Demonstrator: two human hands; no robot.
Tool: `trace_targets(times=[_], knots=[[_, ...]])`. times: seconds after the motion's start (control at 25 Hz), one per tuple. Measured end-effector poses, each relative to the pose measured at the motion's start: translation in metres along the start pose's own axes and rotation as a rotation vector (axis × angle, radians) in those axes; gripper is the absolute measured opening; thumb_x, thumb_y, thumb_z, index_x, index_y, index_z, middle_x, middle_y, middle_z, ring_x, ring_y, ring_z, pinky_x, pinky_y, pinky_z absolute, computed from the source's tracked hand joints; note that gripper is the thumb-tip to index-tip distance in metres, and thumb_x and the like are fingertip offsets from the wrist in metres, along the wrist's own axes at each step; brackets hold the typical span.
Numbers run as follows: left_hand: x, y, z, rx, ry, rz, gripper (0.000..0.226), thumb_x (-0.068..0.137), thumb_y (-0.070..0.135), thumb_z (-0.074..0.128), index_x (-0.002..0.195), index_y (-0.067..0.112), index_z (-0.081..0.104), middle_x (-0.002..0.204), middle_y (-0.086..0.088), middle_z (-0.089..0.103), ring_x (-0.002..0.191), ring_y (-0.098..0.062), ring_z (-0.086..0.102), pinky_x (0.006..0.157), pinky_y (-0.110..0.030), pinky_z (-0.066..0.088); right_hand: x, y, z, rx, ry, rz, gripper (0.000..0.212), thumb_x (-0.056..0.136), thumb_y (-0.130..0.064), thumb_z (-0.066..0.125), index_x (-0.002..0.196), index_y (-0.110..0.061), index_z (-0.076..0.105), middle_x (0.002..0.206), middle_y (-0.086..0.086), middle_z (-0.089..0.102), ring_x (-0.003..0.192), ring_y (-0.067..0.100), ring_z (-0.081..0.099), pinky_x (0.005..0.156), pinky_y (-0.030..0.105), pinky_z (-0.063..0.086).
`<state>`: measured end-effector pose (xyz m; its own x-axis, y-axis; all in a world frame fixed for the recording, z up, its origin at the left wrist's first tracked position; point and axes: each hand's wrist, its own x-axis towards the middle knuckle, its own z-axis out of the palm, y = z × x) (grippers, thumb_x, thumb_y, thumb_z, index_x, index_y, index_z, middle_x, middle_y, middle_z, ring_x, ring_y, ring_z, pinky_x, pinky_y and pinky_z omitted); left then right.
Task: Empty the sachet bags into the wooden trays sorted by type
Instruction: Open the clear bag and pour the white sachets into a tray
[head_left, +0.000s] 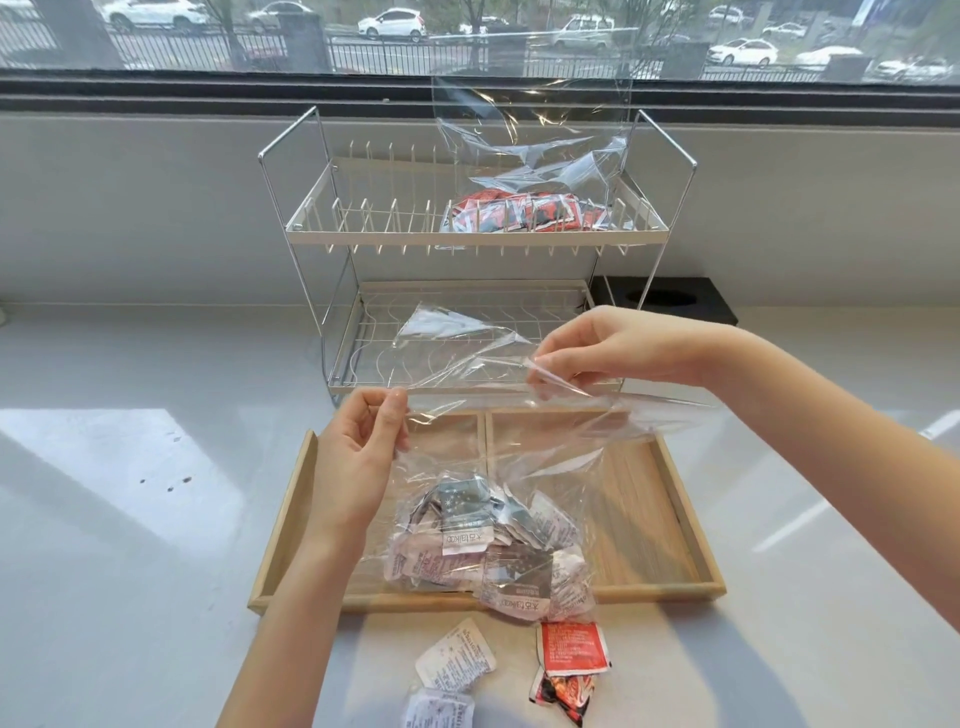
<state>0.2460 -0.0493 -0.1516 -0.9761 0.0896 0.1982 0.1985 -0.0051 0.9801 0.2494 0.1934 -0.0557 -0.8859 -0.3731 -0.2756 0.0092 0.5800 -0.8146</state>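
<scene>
left hand (358, 457) and right hand (597, 353) apart, each pinching the mouth of a clear bag (493, 467) of grey-white sachets (483, 540), above a wooden tray (691, 525) on the counter (130, 519)

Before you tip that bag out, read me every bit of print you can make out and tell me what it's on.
"taikoo", upside down: on a white sachet inside the clear bag, and again on a lower sachet in it.
Fine print on the loose white sachets and the red sachet on the counter: too small to read.
Red sachets bagged on the rack: blurred, unreadable.
</scene>
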Motion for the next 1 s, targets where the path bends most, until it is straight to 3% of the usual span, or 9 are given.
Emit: trace_targets(times=[0.08, 0.2, 0.32, 0.4, 0.52, 0.72, 0.84, 0.96, 1.0], knots=[[-0.001, 0.000, 0.002, 0.019, -0.004, -0.004, 0.018, 0.077, 0.048, 0.053, 0.068, 0.033, 0.055, 0.051, 0.016, 0.052, 0.050, 0.002, 0.045, 0.054, -0.007, 0.039, -0.003, -0.007, -0.010, 0.011, 0.119, -0.038, 0.019, 0.090, -0.027, 0.052, 0.085, -0.023, 0.071, 0.060, -0.015, 0.061, 0.060, 0.000, 0.055, 0.061, 0.010, 0.047], [0.001, 0.000, 0.003, 0.018, 0.005, -0.014, 0.017, 0.077, 0.049, 0.054, 0.066, 0.036, 0.056, 0.051, 0.016, 0.051, 0.051, 0.001, 0.044, 0.055, -0.009, 0.040, -0.005, -0.013, -0.020, 0.025, 0.213, -0.091, 0.023, 0.092, -0.027, 0.048, 0.086, -0.023, 0.070, 0.060, -0.012, 0.062, 0.061, 0.003, 0.059, 0.065, 0.015, 0.052], [0.004, -0.002, 0.001, 0.007, 0.049, -0.036, 0.022, 0.086, 0.038, 0.052, 0.065, 0.039, 0.056, 0.052, 0.017, 0.053, 0.052, 0.002, 0.046, 0.062, -0.021, 0.041, -0.003, -0.004, -0.015, 0.084, 0.181, -0.014, 0.034, 0.093, -0.039, 0.039, 0.093, -0.021, 0.067, 0.074, -0.011, 0.066, 0.076, 0.005, 0.065, 0.079, 0.021, 0.052], [0.004, -0.002, 0.000, 0.017, 0.063, -0.037, 0.024, 0.088, 0.036, 0.051, 0.064, 0.039, 0.056, 0.052, 0.019, 0.054, 0.052, 0.002, 0.046, 0.064, -0.025, 0.040, -0.006, 0.005, -0.012, 0.126, 0.109, 0.088, 0.038, 0.093, -0.044, 0.035, 0.087, -0.024, 0.067, 0.078, -0.010, 0.068, 0.081, 0.007, 0.066, 0.083, 0.024, 0.048], [0.003, -0.002, 0.000, 0.035, 0.073, -0.034, 0.025, 0.088, 0.037, 0.051, 0.063, 0.039, 0.055, 0.051, 0.018, 0.053, 0.052, 0.002, 0.045, 0.062, -0.024, 0.038, -0.015, 0.010, -0.014, -0.044, 0.026, 0.059, 0.027, 0.089, -0.038, 0.050, 0.071, -0.031, 0.069, 0.068, -0.015, 0.064, 0.075, 0.004, 0.061, 0.072, 0.014, 0.045], [0.006, 0.000, 0.003, 0.039, 0.062, -0.031, 0.025, 0.088, 0.037, 0.050, 0.063, 0.040, 0.054, 0.051, 0.018, 0.051, 0.052, 0.001, 0.044, 0.062, -0.023, 0.038, -0.024, 0.001, -0.034, -0.009, 0.185, -0.085, 0.012, 0.083, -0.028, 0.061, 0.075, -0.025, 0.069, 0.063, -0.014, 0.062, 0.062, 0.003, 0.054, 0.063, 0.010, 0.046], [0.006, 0.001, 0.004, 0.033, 0.073, -0.014, 0.025, 0.089, 0.035, 0.048, 0.064, 0.037, 0.052, 0.050, 0.018, 0.051, 0.051, 0.001, 0.043, 0.061, -0.019, 0.038, -0.021, 0.002, -0.036, -0.041, 0.223, -0.090, 0.018, 0.085, -0.038, 0.057, 0.086, -0.027, 0.071, 0.073, -0.006, 0.057, 0.068, 0.006, 0.052, 0.073, 0.016, 0.048], [0.006, -0.001, 0.002, 0.024, 0.085, -0.007, 0.024, 0.090, 0.034, 0.048, 0.066, 0.033, 0.052, 0.049, 0.018, 0.051, 0.050, 0.003, 0.044, 0.055, -0.009, 0.040, -0.022, 0.011, -0.036, -0.150, 0.096, 0.118, 0.052, 0.077, -0.060, 0.047, 0.092, -0.015, 0.068, 0.086, 0.002, 0.059, 0.083, 0.013, 0.059, 0.097, 0.030, 0.045], [0.005, -0.001, 0.001, 0.023, 0.087, -0.008, 0.023, 0.090, 0.034, 0.048, 0.067, 0.032, 0.051, 0.049, 0.018, 0.051, 0.050, 0.003, 0.044, 0.054, -0.007, 0.040, -0.025, 0.013, -0.037, -0.149, 0.042, 0.163, 0.056, 0.074, -0.060, 0.047, 0.087, -0.010, 0.067, 0.087, 0.004, 0.061, 0.085, 0.012, 0.063, 0.096, 0.026, 0.046]])
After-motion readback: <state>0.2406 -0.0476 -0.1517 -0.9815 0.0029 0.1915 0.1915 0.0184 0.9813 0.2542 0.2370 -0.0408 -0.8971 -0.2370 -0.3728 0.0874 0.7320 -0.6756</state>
